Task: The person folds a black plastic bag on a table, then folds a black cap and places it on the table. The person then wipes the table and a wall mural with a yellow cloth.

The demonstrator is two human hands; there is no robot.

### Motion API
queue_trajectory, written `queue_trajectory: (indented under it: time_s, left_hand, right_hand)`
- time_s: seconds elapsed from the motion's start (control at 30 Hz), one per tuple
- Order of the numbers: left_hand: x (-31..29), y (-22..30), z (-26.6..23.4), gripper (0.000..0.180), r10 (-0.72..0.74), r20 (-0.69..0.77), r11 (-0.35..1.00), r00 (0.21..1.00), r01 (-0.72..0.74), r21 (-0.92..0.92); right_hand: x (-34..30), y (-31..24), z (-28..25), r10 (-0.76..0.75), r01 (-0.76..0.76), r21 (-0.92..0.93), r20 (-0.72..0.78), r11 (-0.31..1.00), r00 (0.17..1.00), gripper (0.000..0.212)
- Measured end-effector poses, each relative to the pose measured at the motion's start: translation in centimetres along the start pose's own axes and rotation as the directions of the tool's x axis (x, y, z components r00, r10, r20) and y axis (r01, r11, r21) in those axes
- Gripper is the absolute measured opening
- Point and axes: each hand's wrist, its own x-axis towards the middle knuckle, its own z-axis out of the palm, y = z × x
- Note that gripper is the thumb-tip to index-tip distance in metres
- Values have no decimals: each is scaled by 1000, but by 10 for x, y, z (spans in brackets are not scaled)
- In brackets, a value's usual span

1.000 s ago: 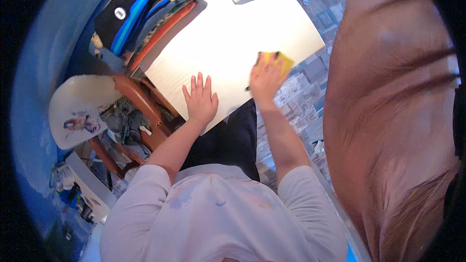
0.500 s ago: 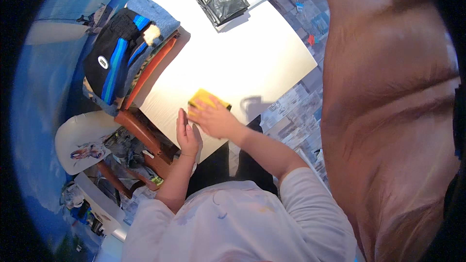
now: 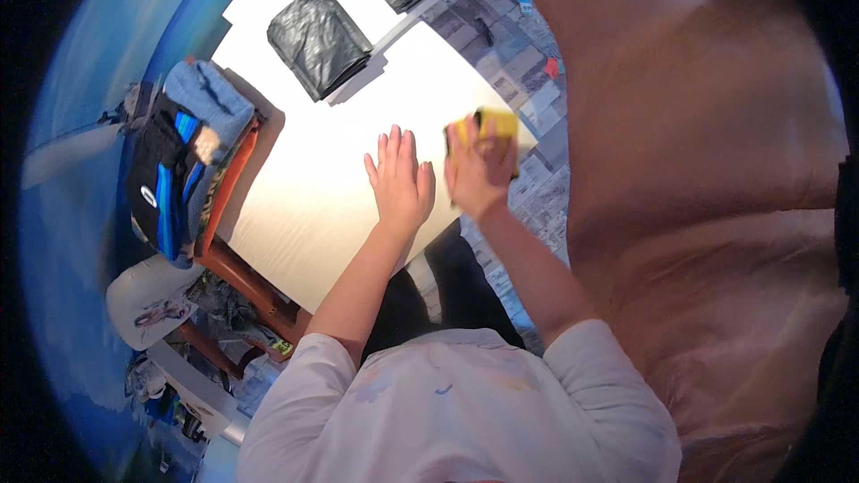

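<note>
My right hand (image 3: 481,177) is at the right edge of the white table (image 3: 304,206), its fingers spread over a yellow and black folded item (image 3: 499,127), which looks soft. It appears to be gripped, partly hidden beneath the fingers and a little blurred. To its left, my left hand (image 3: 400,181) is stretched palm down over the table with nothing in it. Whether that palm touches the tabletop I cannot tell. Farther back lie two folded black plastic sheets or bags (image 3: 319,40), creased and shiny.
Folded black, blue and grey clothes (image 3: 170,170) are stacked on a chair with orange-brown wood (image 3: 234,181) at the left. Below them is a pale chair back (image 3: 148,300). Brown leather upholstery (image 3: 698,143) fills the right side. Patterned floor (image 3: 514,67) shows between it and the table.
My right hand has moved right with the yellow item to the table's edge. My left hand has gone from edge-on to flat, farther forward. The view has shifted, showing more of the black sheets.
</note>
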Motion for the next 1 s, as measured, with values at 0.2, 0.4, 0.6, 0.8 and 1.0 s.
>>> queue_trajectory:
  time_s: [0.2,0.4,0.6,0.8,1.0]
  left_hand:
    - [3,12,20,58,-27,32,967,999,18,256]
    - [10,20,19,62,10,58,951,998,-27,307]
    - [9,17,24,59,24,18,946,1000,-28,324]
    - [6,20,22,62,16,33,952,999,-25,306]
    - [6,19,21,62,42,50,951,998,-55,306]
  right_hand:
    - [-14,10,0,-56,65,167,-59,984,997,63]
    - [141,16,11,45,11,257,-209,966,977,69]
    - [170,19,-9,290,-383,408,273,829,917,43]
    - [50,78,-8,516,-564,300,230,769,825,32]
    - [21,72,75,830,-45,893,434,-448,350,57]
